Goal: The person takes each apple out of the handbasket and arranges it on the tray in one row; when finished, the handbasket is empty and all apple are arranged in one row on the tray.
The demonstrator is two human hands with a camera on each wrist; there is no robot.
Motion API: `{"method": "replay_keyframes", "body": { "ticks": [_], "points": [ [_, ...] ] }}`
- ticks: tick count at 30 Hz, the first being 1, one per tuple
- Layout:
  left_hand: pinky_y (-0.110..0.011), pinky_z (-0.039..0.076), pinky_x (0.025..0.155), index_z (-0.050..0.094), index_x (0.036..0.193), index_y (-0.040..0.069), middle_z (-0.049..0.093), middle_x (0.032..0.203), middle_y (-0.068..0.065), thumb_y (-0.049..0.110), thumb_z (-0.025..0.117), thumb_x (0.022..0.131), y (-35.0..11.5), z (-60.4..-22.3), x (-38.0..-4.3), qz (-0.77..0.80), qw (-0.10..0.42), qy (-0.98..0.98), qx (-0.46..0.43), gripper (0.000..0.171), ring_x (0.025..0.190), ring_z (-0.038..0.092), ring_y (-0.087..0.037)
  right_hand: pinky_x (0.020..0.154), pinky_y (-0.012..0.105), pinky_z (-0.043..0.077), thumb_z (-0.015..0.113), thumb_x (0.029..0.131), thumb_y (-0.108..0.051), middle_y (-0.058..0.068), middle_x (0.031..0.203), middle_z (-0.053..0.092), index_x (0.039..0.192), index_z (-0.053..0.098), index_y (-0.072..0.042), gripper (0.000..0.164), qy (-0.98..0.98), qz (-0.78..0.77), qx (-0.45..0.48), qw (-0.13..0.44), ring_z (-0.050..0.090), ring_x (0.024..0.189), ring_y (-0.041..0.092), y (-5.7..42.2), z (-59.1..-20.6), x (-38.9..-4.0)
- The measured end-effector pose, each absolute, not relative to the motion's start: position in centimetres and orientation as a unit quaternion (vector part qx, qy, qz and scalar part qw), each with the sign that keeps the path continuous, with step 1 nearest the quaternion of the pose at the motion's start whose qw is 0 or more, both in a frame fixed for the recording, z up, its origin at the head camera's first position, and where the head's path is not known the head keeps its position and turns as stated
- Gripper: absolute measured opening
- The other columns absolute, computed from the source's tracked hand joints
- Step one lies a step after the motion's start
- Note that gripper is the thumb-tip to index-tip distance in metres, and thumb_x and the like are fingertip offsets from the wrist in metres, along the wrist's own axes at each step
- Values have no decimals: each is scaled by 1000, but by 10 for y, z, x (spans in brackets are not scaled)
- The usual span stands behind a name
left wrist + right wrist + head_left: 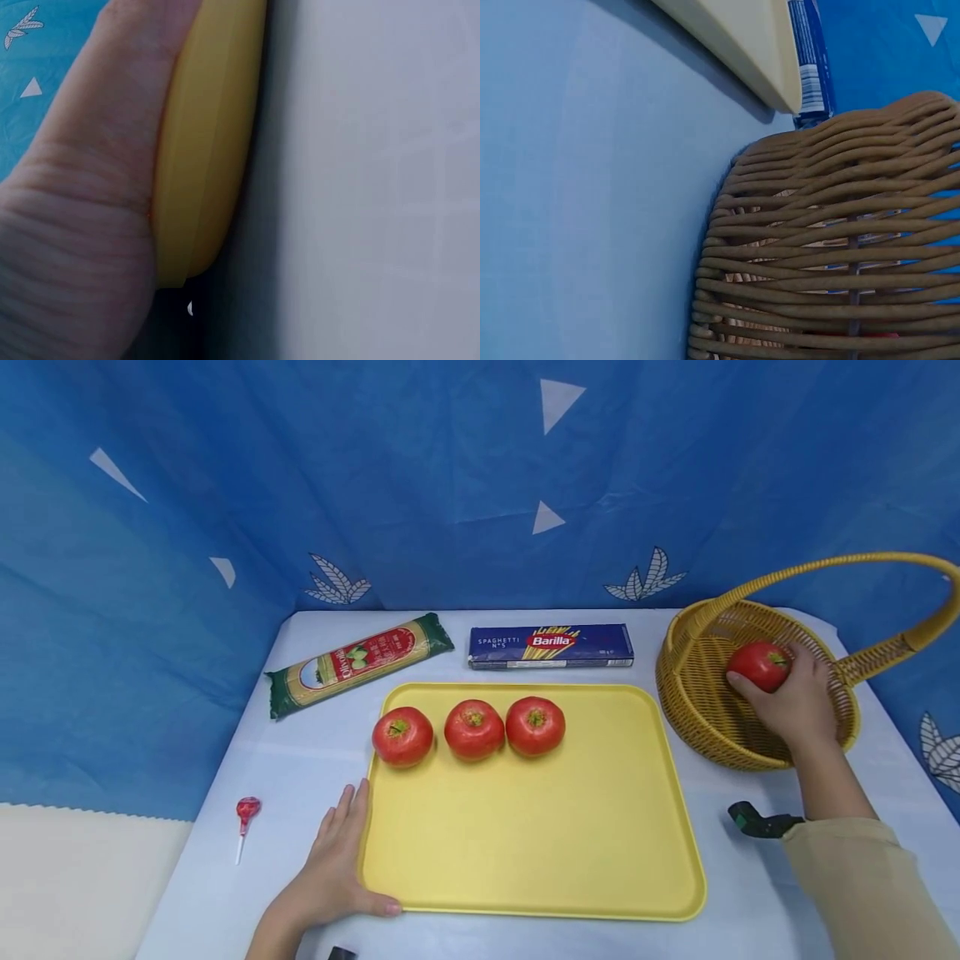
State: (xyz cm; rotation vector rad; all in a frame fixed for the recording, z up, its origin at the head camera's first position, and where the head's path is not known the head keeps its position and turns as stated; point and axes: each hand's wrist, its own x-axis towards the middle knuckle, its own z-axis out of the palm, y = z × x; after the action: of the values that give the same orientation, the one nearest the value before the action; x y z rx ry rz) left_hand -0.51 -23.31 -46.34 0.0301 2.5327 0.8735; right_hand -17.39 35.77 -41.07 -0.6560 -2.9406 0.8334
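My right hand [798, 702] grips a red apple [759, 666] inside the wicker basket [686, 714] on the right. In the right wrist view the basket's woven wall [840, 262] hides that hand. My left hand [330, 860] rests against the near left corner of the yellow tray [540, 835], its fingers straight along the left side and the thumb at the front edge. Three more red apples stand in a row toward the tray's back: a left one [402, 737], a middle one [474, 729] and a right one [536, 726]. The left wrist view shows the tray's side [210, 135] against the palm.
Behind the tray lie a blue spaghetti box [551, 647] and a clear pasta packet with green ends [360, 664]. A red lollipop [247, 814] lies to the left. The basket's tall handle [840, 562] arches over its opening. A blue curtain [450, 485] hangs behind the table.
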Motion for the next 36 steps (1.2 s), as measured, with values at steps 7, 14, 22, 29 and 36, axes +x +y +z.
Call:
{"method": "replay_keyframes", "body": {
  "ticks": [7,14,22,29,36],
  "points": [
    [-65,-3,121,-9,160,16,-5,168,-16,67,90,47,-233,-465,-5,320,226,920,12,158,154,-11,-38,100,77,35,56,92,-57,36,156,4,156,-7,0,107,-941,255,-223,-15,22,137,63,362,-414,-175],
    [-65,-1,121,-9,160,17,-4,168,-17,67,89,46,-233,-464,-5,315,227,921,7,159,153,-8,-39,98,77,38,59,89,-62,38,152,8,156,-2,2,110,-942,248,-223,-32,25,133,63,362,-416,-175],
    [-65,-1,121,-8,160,17,-4,168,-17,68,89,46,-233,-464,-5,313,227,922,5,158,153,-8,-39,102,74,36,66,88,-56,37,154,16,156,-6,-2,113,-930,289,-223,-34,24,139,59,360,-419,-177],
    [-66,-1,121,-8,160,17,-3,167,-17,68,89,46,-233,-463,-6,311,227,923,5,158,153,-7,-40,103,75,35,70,84,-57,36,154,17,156,-8,-6,117,-928,296,-225,-28,23,139,58,356,-418,-175],
    [-66,-1,121,-9,160,17,-4,167,-18,68,89,46,-232,-462,-6,309,231,923,3,159,153,-7,-40,102,75,35,73,84,-51,36,153,17,156,-4,-4,115,-934,286,-213,-20,24,139,57,356,-417,-175]
  ]
}}
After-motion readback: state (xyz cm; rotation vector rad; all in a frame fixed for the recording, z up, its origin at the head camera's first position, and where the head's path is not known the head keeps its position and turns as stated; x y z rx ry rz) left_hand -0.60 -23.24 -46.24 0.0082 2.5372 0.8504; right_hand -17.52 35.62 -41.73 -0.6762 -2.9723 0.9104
